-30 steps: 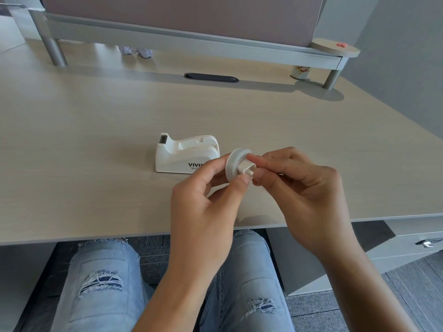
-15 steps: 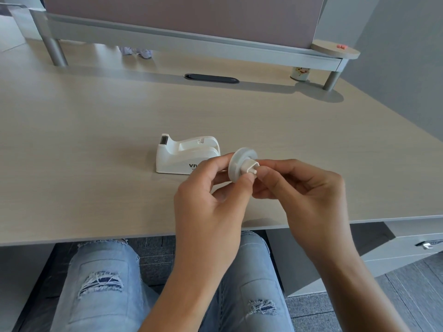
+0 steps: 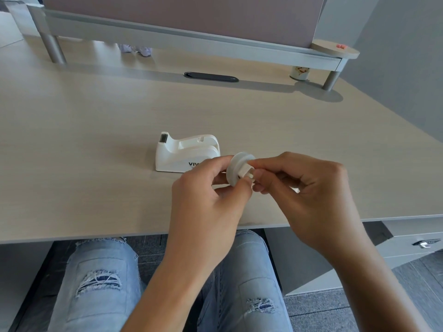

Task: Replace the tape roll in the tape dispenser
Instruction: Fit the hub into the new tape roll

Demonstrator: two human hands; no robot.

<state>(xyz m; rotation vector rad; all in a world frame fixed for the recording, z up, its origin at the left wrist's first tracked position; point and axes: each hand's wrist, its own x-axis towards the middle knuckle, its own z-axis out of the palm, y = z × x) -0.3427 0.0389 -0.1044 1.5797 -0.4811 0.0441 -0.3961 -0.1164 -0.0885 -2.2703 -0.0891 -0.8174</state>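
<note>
Head view, tape roll pinched between left hand and right hand, dispenser just behind.

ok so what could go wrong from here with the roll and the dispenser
1. The tape roll is held in mid-air above the table edge by fingertips only; a slip of the left hand or right hand might drop it toward the floor.
2. The small white hub is pinched at its tip and may pop loose.
3. The tape dispenser stands unheld and could slide when loaded.
</note>
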